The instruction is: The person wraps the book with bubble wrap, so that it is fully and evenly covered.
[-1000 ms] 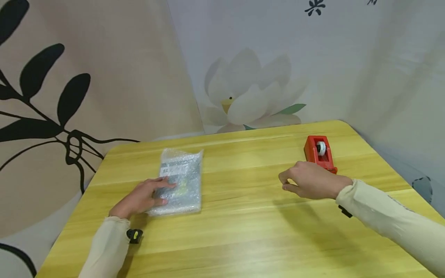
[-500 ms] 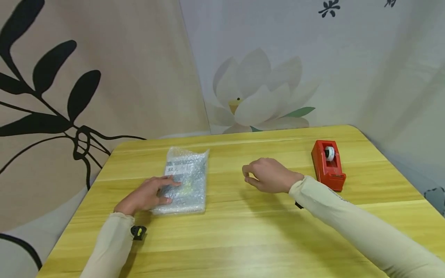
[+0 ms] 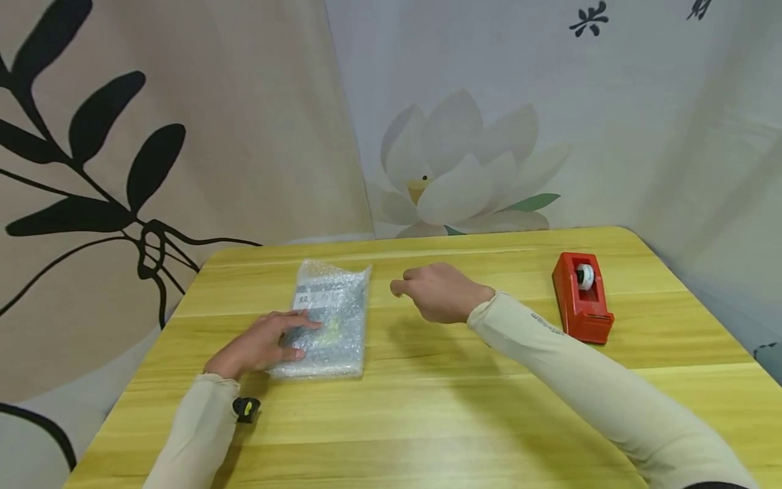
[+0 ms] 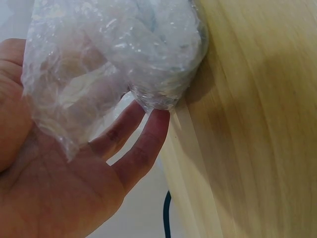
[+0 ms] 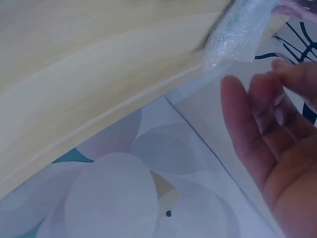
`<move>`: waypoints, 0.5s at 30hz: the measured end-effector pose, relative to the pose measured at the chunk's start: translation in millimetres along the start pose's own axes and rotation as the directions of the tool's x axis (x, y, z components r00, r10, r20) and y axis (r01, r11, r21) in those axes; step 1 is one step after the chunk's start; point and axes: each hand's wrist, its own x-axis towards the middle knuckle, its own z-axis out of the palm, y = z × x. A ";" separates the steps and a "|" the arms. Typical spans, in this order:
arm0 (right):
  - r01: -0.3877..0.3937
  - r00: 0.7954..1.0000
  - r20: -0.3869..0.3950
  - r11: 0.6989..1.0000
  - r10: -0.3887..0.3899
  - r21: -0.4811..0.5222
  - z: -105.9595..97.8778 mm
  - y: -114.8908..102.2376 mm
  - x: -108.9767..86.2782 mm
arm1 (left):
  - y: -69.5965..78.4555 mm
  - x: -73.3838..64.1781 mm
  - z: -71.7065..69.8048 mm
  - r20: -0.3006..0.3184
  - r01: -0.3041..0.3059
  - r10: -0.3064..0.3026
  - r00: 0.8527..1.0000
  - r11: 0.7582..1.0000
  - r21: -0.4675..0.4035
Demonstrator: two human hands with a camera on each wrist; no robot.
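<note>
A flat, book-like packet in clear bubble wrap (image 3: pixel 342 316) lies on the left part of the table, with printing visible through the wrap. Spread over its left side, my left hand (image 3: pixel 259 343) rests its index finger and thumb on the wrap. The left wrist view shows a loose wrap flap (image 4: pixel 74 79) near the palm and two fingertips touching the packet's edge. My right hand (image 3: pixel 442 293) hovers right of the packet, not touching it. In the right wrist view its thumb and fingertips come together; whether something thin and clear sits between them cannot be made out.
A red tape dispenser (image 3: pixel 586 309) with a small white-cored roll stands on the right of the wooden table (image 3: pixel 379 435). Behind the table hangs a curtain (image 3: pixel 489 81) printed with a lotus and dark leaves.
My right hand has moved left, from beside the tape dispenser to near the packet. The left hand has stayed on the packet. The head view has shifted slightly.
</note>
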 end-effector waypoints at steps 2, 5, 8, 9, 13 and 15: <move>0.007 1.000 -0.003 0.999 -0.008 -0.032 0.8 -0.7 5.6 | -0.1 -0.1 -0.3 0.000 0.002 -0.002 1.000 1.000 -0.002; 0.032 0.998 -0.043 0.996 -0.036 -0.080 4.9 -2.3 14.3 | -0.7 0.0 -0.6 -0.006 0.000 0.000 1.000 1.000 0.001; 0.057 0.994 -0.081 0.992 -0.067 -0.114 9.8 -5.1 22.0 | -1.3 0.5 0.1 -0.010 -0.004 0.004 1.000 1.000 0.004; 0.067 0.993 -0.087 0.990 -0.078 -0.123 10.8 -6.6 24.5 | -1.4 0.5 0.3 -0.012 -0.005 0.005 1.000 1.000 0.006; 0.086 0.993 -0.062 0.987 -0.096 -0.136 12.3 -14.6 35.6 | 0.3 0.3 1.1 -0.013 -0.004 0.004 1.000 1.000 0.002; 0.086 0.995 -0.033 0.987 -0.092 -0.134 11.1 -19.4 41.1 | 1.8 0.4 1.2 -0.012 -0.005 0.005 1.000 1.000 0.002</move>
